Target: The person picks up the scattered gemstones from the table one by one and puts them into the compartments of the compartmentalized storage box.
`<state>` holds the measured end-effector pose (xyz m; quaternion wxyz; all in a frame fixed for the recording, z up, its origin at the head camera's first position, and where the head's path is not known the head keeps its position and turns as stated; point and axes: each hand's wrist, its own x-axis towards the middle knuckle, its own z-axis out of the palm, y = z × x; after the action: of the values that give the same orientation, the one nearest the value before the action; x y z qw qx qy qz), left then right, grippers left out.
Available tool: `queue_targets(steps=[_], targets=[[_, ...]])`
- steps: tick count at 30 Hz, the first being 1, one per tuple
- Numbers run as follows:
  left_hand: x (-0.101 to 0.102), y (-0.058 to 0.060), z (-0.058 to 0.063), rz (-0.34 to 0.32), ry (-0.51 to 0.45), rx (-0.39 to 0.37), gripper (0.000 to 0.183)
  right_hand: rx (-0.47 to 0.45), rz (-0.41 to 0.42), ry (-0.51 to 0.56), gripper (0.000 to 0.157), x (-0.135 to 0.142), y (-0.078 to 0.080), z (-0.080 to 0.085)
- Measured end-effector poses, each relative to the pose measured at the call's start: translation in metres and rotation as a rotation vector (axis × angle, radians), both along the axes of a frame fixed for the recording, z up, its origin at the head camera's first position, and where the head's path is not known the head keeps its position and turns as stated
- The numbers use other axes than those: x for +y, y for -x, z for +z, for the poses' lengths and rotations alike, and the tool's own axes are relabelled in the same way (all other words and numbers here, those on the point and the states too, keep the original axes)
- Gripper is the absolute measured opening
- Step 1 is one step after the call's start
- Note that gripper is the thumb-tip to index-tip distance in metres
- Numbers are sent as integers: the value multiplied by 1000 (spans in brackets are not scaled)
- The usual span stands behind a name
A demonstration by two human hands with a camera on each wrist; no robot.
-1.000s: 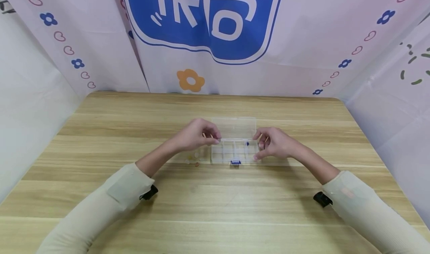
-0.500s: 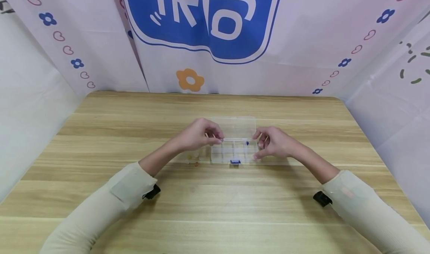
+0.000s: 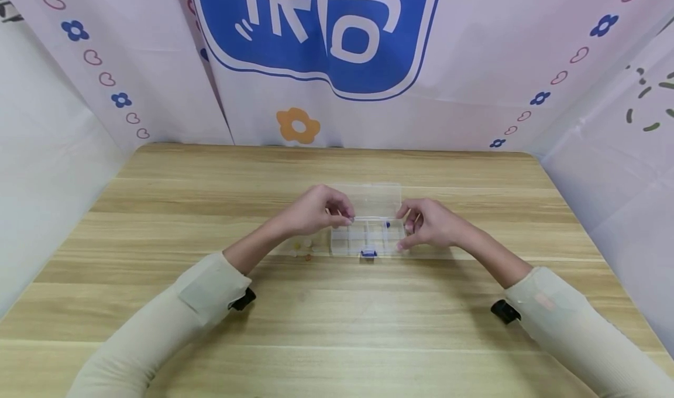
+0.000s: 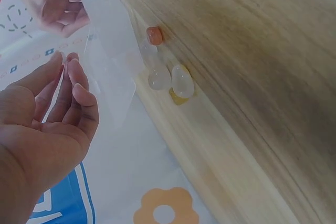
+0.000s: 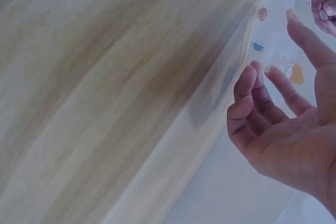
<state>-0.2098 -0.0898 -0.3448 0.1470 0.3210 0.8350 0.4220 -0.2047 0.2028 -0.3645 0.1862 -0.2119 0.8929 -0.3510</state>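
Note:
A clear plastic compartment box with a blue latch stands on the table, its clear lid laid back. My left hand is over the box's back left part and pinches a small, pale, see-through stone between thumb and fingertips. At the right end, my right hand holds the box between spread thumb and forefinger, the other fingers bent. One dark blue stone lies in a right-hand back compartment. Left of the box lie an orange stone, a white teardrop stone and a yellow stone.
More clear stones lie among the loose ones. The wooden table reaches back to a white printed cloth with a blue emblem. White cloth also hangs at both sides.
My left hand has moved slightly right along the back of the box, still pinching the pale stone. The right hand and the box have stayed in place.

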Motion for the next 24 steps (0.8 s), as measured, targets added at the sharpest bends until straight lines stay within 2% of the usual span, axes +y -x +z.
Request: queue_targets(steps=[24], targets=[[21, 8, -10, 0, -6, -34, 4, 0, -10, -3, 54, 0, 1, 0]])
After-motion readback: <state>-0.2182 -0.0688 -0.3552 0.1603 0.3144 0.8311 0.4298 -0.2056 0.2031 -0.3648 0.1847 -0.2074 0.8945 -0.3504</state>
